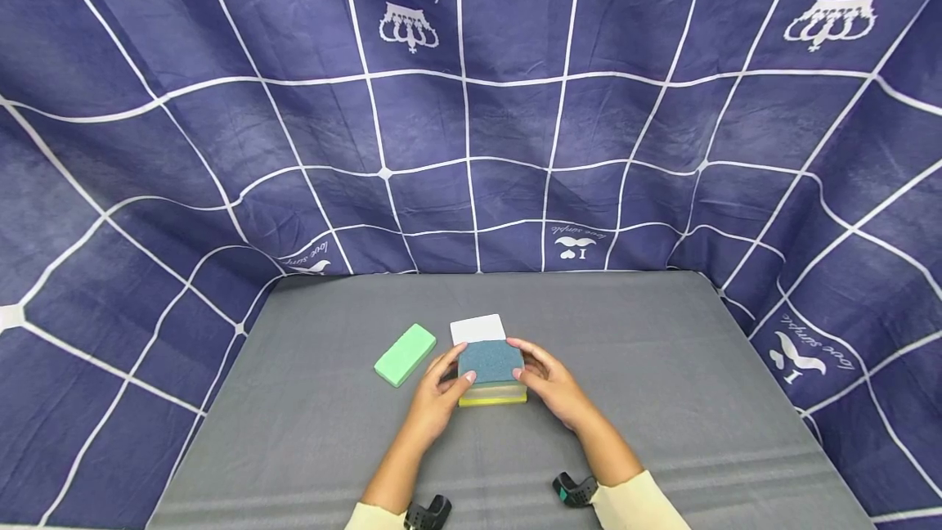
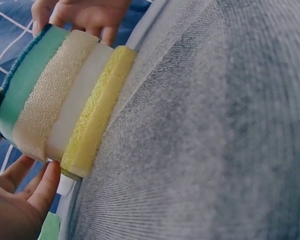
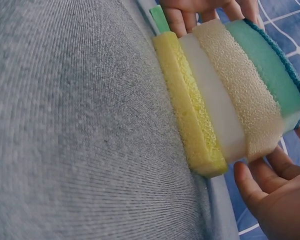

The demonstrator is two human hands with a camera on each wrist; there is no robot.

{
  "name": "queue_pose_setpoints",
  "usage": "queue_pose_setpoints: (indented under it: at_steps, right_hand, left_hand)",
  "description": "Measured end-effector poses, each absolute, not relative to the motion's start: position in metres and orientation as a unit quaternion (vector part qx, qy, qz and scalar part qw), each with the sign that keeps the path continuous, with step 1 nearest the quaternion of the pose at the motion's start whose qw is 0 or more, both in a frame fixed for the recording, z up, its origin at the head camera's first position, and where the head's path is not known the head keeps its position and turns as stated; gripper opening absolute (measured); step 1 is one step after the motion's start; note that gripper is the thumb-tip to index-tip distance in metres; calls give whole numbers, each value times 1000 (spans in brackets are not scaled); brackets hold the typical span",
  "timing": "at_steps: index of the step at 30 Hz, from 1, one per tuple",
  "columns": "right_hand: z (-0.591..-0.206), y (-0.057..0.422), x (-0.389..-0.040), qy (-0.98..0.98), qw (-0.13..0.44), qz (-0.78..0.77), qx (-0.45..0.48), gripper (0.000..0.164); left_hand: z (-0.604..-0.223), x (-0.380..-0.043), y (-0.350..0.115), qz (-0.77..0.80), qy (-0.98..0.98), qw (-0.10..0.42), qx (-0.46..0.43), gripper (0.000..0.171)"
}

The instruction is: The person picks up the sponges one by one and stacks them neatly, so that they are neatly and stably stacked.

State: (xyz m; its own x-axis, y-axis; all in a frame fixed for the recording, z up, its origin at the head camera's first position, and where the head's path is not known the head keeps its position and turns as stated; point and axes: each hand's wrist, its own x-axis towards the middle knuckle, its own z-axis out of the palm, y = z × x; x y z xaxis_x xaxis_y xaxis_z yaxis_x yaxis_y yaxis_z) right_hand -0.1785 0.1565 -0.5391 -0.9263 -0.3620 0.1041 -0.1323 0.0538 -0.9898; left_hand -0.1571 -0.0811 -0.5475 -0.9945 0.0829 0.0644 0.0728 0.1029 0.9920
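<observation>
Several sponges stand stacked on the table. A yellow sponge [image 2: 97, 112] lies at the bottom, with a white sponge [image 2: 80, 95] over it. Above that comes a beige, coarse-pored sponge [image 2: 55, 92], then a green sponge with a dark blue top [image 1: 490, 361]. My left hand [image 1: 436, 399] holds the blue-topped sponge from the left, thumb at its front corner and forefinger at the back. From the right, my right hand [image 1: 557, 393] holds the same sponge in the same manner. Lower fingers of both hands lie along the stack's sides.
Just behind the stack is a white block [image 1: 478, 328], partly hidden by it. A light green block [image 1: 405, 355] lies flat to the left, beyond my left hand. The grey table [image 1: 662, 399] is bordered by a blue checked curtain [image 1: 515, 121].
</observation>
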Motion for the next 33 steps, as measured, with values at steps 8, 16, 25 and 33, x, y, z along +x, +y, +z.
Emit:
queue_pose_setpoints:
  at_steps: [8,16,25,33]
  right_hand:
    - [-532,156,-176,729,86,-657,-173,52]
    - [-525,157,-175,763,54,-617,-184,51]
    - [-527,159,-177,781,45,-595,-182,50]
    - [-525,160,-177,783,39,-588,-199,52]
  left_hand:
    - [-547,-157,-80,667,743,-1,52,53]
    - [-544,-157,-79,671,740,-10,49,53]
    - [-541,-162,-80,660,748,-43,54,49]
    - [-536,-171,-88,676,734,-65,15,43]
